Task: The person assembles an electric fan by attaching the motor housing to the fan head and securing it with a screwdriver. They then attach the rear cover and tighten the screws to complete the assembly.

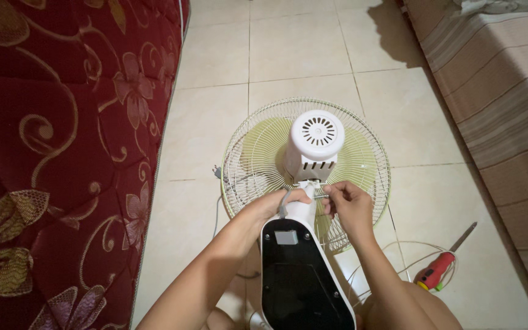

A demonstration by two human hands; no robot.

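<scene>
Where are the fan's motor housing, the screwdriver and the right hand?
motor housing (316,142): head view, on its white vented rear cap.
screwdriver (436,269): head view, on its red handle, lying on the floor tiles.
right hand (348,205): head view, on the back of the hand.

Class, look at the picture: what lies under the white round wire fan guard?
Pale green blades show through the white round wire fan guard, on the cream tiled floor. The white motor housing covers the centre.

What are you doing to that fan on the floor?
A person sits on the tiled floor with a white fan lying face down. The left hand grips the fan's neck below the motor housing. The right hand pinches a small metal part at the joint. A red-handled screwdriver lies on the floor nearby, beside a white cord.
</scene>
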